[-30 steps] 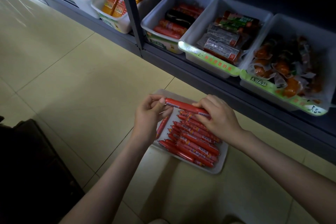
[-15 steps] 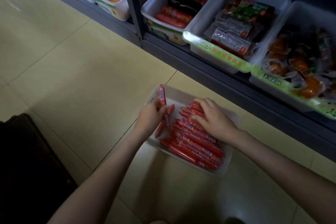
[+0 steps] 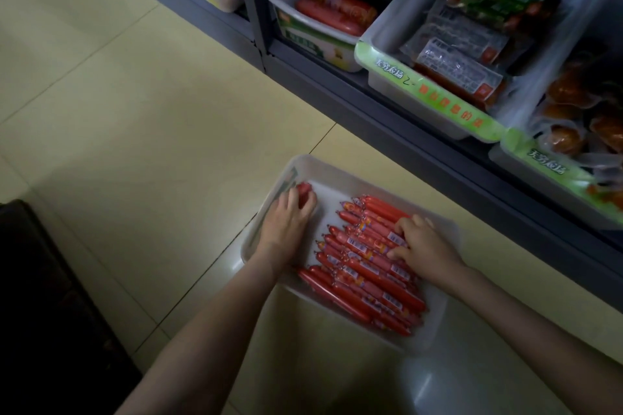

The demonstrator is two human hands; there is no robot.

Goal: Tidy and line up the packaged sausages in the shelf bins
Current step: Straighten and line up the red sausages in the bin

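Note:
A white bin (image 3: pixel 340 175) sits on the floor in front of the shelf. Several thin red packaged sausages (image 3: pixel 367 276) lie side by side across its right half. My left hand (image 3: pixel 286 222) is at the bin's left side and grips one red sausage (image 3: pixel 304 189), whose end pokes out past my fingers. My right hand (image 3: pixel 421 246) rests on top of the row, fingers bent and pressing on the sausages near their far ends.
The dark shelf edge (image 3: pixel 404 138) runs diagonally behind the bin. On it stand white bins: one with thick red and black sausages (image 3: pixel 340 7), one with flat vacuum packs (image 3: pixel 472 50), one with orange snacks (image 3: pixel 580 118). A dark object (image 3: pixel 50 313) lies at lower left.
My left hand lowered the sausage it held upright down to the bin's left side. My right hand slid toward the right part of the row. The view moved closer to the shelf.

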